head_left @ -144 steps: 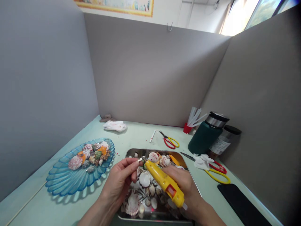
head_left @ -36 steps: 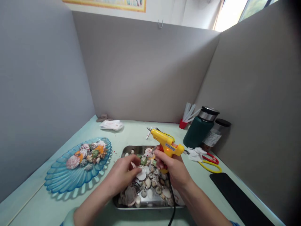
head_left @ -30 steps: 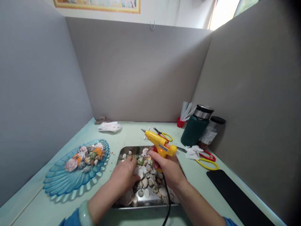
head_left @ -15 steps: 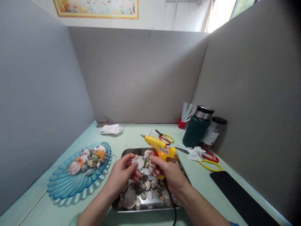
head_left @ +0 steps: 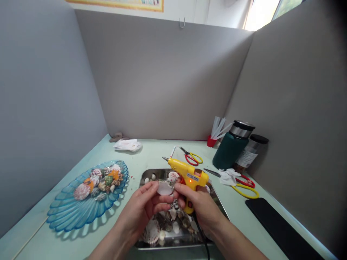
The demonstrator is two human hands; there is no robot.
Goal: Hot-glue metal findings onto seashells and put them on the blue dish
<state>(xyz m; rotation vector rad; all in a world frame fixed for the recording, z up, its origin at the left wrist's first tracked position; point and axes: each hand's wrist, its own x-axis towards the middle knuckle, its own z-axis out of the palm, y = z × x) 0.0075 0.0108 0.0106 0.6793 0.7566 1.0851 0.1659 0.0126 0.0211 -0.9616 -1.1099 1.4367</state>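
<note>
Between the thumb and fingers of my left hand (head_left: 148,202) is a white seashell (head_left: 165,188), held over the metal tray (head_left: 142,177). My right hand (head_left: 196,198) is closed around the handle of a yellow hot glue gun (head_left: 187,171), whose nozzle points up and left and whose orange light is lit. The right thumb and index finger also reach the shell's right edge, where a small thing too unclear to name shows. Beneath both hands, many shells lie in the tray, among them a large ribbed scallop shell (head_left: 151,231).
A blue shell-shaped dish (head_left: 65,213) with a cluster of shells stands at left. Scissors (head_left: 193,157), larger scissors (head_left: 248,193) with crumpled tissue (head_left: 229,177), a green bottle (head_left: 230,150), a jar (head_left: 249,153), glue sticks (head_left: 217,128) and a black slab (head_left: 279,227) lie right. Grey partitions surround the table.
My left hand has turned the white shell to a flatter angle and brought it closer to my right fingers. The glue gun stays in my right hand. The view has tilted slightly downward.
</note>
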